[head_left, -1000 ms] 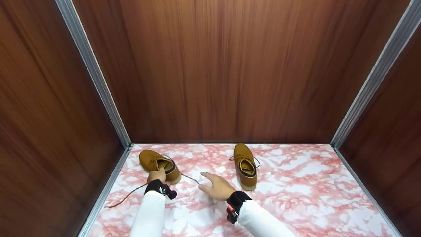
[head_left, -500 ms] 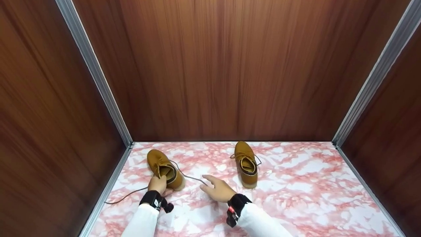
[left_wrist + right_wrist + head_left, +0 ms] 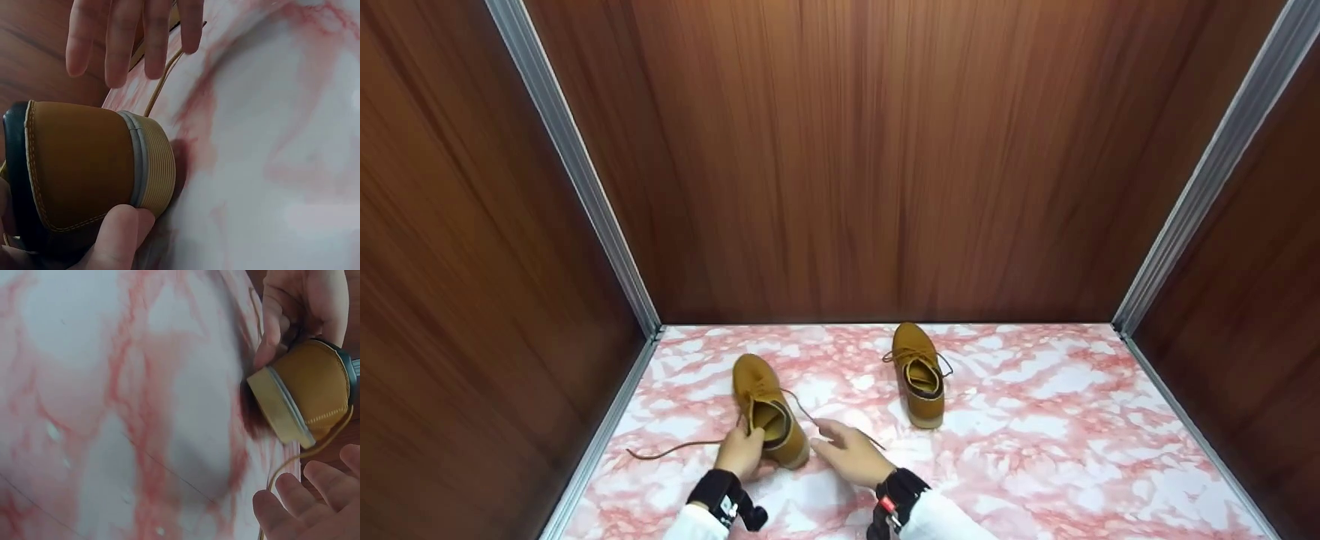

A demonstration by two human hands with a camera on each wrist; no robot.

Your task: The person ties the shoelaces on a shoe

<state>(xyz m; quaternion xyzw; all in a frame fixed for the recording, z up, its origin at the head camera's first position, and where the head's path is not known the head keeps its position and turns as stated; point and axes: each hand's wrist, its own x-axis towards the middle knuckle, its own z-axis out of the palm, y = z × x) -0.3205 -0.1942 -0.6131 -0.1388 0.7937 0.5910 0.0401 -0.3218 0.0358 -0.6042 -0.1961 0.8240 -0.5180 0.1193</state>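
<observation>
A tan lace-up shoe (image 3: 756, 381) stands left of centre, toe toward the back wall, its laces loose. My left hand (image 3: 740, 452) grips its near left side, thumb in the opening; in the left wrist view the fingers (image 3: 116, 239) lie by the heel and sole. My right hand (image 3: 855, 454) is just right of the heel, fingers extended and apart from the shoe. One lace (image 3: 329, 441) runs from the shoe past those fingertips; whether they touch it I cannot tell. The other lace (image 3: 667, 451) trails out to the left.
A matching tan shoe (image 3: 919, 375), laces tied in a bow, stands to the right near the back wall (image 3: 870, 165). The pink and white marbled surface (image 3: 1050, 427) is bounded by brown wood-grain panels with grey metal corner strips.
My left hand has drawn the left shoe rightward and nearer, turning its toe toward the back wall. The trailing laces shifted with it. My right hand has come slightly closer to the shoe's heel.
</observation>
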